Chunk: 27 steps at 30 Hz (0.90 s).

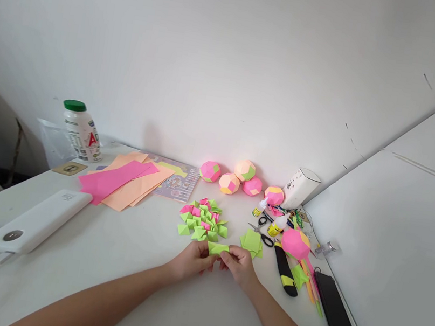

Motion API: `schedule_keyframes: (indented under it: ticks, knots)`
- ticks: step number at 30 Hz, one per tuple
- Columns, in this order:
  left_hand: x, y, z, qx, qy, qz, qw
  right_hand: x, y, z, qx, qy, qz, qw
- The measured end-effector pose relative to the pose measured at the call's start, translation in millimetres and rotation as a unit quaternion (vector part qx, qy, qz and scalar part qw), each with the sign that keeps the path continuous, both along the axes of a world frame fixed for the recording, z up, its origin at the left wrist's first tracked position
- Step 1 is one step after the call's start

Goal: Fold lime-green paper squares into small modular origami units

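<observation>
Between my two hands is a folded piece of green paper (217, 248), held low over the white table. My left hand (193, 262) pinches its left end, and my right hand (240, 266) pinches the right end with thumb and fingers. Just beyond my hands lies a pile of small folded green and pink paper pieces (203, 221). A short stack of flat green paper squares (251, 242) rests beyond my right hand.
Scissors (261, 230), glue bottles (277, 225), a black-and-yellow cutter (285, 270) and a phone (336, 310) lie right. Several paper balls (229, 183) sit along the wall. Pink and peach sheets (116, 180), a notebook (177, 183), a power bank (37, 220) and a bottle (82, 132) are left.
</observation>
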State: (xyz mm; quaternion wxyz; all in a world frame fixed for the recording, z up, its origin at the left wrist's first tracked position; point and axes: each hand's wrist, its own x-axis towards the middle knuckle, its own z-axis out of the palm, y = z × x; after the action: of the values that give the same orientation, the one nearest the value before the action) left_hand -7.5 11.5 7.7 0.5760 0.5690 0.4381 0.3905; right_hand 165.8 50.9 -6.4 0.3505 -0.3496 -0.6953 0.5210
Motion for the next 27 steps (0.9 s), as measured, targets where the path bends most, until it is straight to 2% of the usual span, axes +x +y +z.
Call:
schedule_keyframes:
  ticks: [9,19,23,27]
  knots:
    - [1.2,-0.7,-1.4,0.015,0.024,0.0,1.0,-2.8,-4.4,3.1,-0.035,-0.001,0.015,0.999]
    - [1.7,-4.3,4.1,0.022,0.017,-0.014,1.0,-4.3,-6.9,3.3,-0.03,-0.025,0.018,0.999]
    - [1.6,-3.4,0.8,0.015,0.015,-0.014,1.0,-3.3,-6.0,1.7,-0.027,-0.025,0.018,0.999]
    - [1.0,-2.5,-1.7,0.005,0.008,-0.015,1.0,-0.3,-2.8,-1.9,-0.062,0.0,0.02,0.998]
